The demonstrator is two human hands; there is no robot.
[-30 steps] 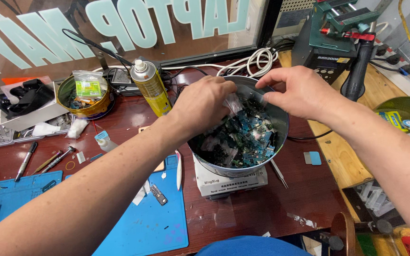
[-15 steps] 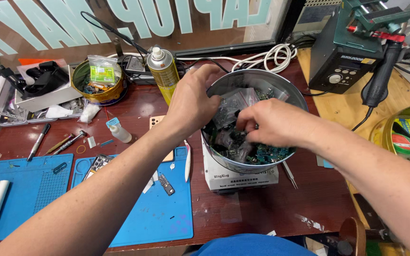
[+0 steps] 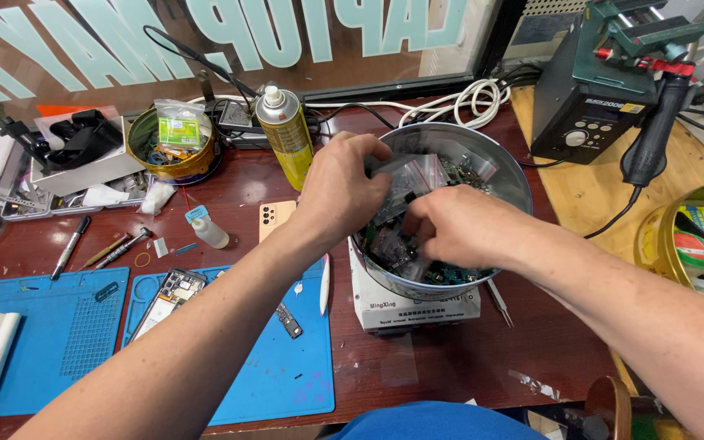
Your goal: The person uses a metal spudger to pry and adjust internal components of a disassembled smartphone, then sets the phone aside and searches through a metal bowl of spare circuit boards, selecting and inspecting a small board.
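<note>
Both hands are down in the round metal tin (image 3: 505,175): the left hand (image 3: 342,189) pinches clear plastic bags (image 3: 417,173) at the tin's 10 o'clock, and the right hand (image 3: 456,230) curls closed over small bagged parts at its 6 o'clock. The tin sits on a white box (image 3: 413,308), with a yellow spray can (image 3: 285,134) at its 9 o'clock. This looks like sorting through the contents; the next move calls for lifting 1 bag clear without spilling others.

Both forearms bare, coming in from bottom edge and angling toward each other up the middle. Left hand (image 3: 340,191) knuckles up, wrist bent down, fingers curled under, tips hidden. Right hand (image 3: 458,228) palm down just beside it, lower, fingers bent and dug in. Hands nearly touching.
</note>
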